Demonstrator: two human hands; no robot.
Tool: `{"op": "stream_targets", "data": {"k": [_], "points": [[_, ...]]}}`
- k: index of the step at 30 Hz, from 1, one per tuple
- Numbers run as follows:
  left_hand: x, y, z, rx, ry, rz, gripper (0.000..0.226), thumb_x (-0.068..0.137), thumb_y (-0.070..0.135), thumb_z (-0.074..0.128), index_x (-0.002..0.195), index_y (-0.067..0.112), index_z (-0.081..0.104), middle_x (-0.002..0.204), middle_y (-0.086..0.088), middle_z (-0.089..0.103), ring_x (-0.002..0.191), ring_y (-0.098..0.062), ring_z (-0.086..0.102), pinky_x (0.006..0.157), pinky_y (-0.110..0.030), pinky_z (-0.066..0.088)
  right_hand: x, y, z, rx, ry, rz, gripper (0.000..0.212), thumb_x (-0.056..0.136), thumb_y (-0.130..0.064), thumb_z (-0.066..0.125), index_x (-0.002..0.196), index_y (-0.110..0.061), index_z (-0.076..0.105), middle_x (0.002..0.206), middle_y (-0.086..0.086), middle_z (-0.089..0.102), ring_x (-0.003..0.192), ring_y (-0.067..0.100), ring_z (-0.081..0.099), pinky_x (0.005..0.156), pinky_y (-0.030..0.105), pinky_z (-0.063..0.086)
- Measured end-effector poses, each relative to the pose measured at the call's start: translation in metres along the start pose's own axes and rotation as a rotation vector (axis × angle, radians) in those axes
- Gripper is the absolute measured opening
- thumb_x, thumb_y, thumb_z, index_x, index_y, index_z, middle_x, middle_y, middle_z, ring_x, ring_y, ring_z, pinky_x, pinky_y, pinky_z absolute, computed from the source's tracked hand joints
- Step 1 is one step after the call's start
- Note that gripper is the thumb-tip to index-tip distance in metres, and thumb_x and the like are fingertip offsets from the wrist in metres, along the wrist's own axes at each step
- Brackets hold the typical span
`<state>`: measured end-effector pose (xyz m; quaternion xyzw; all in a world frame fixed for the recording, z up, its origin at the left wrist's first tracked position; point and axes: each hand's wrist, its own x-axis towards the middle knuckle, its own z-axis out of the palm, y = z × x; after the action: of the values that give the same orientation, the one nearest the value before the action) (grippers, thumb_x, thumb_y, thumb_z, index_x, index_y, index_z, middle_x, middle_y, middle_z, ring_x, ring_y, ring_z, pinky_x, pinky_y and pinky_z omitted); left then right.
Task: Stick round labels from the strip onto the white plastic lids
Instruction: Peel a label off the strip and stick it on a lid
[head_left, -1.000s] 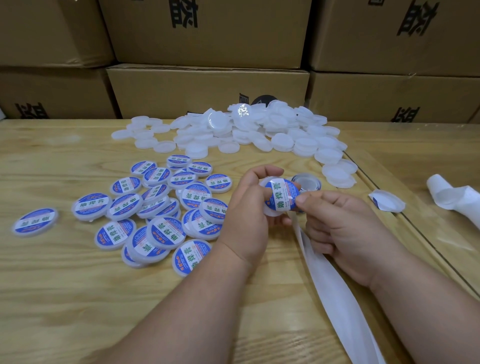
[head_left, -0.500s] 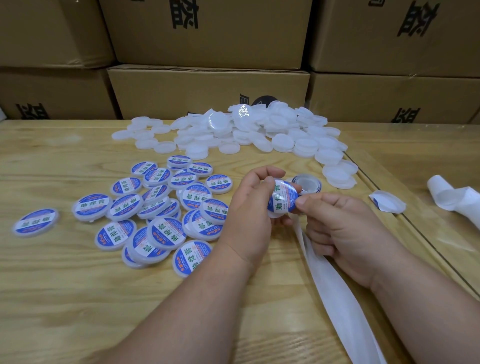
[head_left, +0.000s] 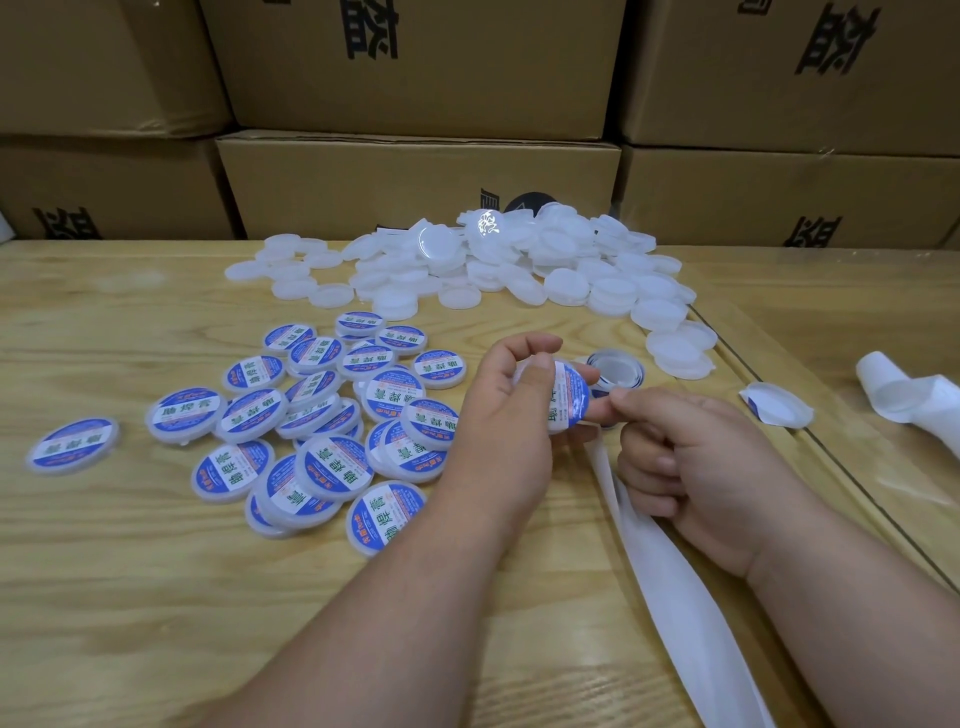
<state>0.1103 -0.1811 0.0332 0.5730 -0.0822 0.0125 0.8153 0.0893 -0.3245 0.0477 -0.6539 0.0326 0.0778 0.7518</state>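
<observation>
My left hand (head_left: 506, 426) grips a white lid with a blue round label (head_left: 567, 396) on it, tilted on edge, thumb across its top. My right hand (head_left: 691, 457) touches the label's right rim with thumb and forefinger; its other fingers are curled over the white backing strip (head_left: 675, 587), which trails down to the bottom right. A small roll of labels (head_left: 617, 368) lies just behind the hands. Plain white lids (head_left: 498, 265) are heaped at the back. Several labelled lids (head_left: 322, 415) lie spread at the left.
Stacked cardboard boxes (head_left: 415, 176) wall off the back of the wooden table (head_left: 130, 597). A second table (head_left: 857, 322) adjoins at the right, with a loose lid (head_left: 776, 405) and crumpled backing paper (head_left: 914, 395) on it.
The left hand has turned the labelled lid from facing up to standing on edge, thumb sliding over it. The right hand stayed at the lid's right rim.
</observation>
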Motion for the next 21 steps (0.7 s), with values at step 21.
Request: {"op": "stream_targets", "data": {"k": [21], "points": [[0.006,-0.003,-0.005,-0.044,0.185,0.039,0.033,0.091,-0.006,0.052,0.109,0.021,0.056,0.087,0.001,0.075,0.069,-0.014,0.072,0.059,-0.026,0.058,0.004,0.003,-0.009,-0.002,0.222,-0.210,0.025,0.077,-0.031,0.064,0.087,-0.014,0.079,0.047,-0.003,0.031,0.043,0.014,0.024,0.041,0.024,0.022]]}}
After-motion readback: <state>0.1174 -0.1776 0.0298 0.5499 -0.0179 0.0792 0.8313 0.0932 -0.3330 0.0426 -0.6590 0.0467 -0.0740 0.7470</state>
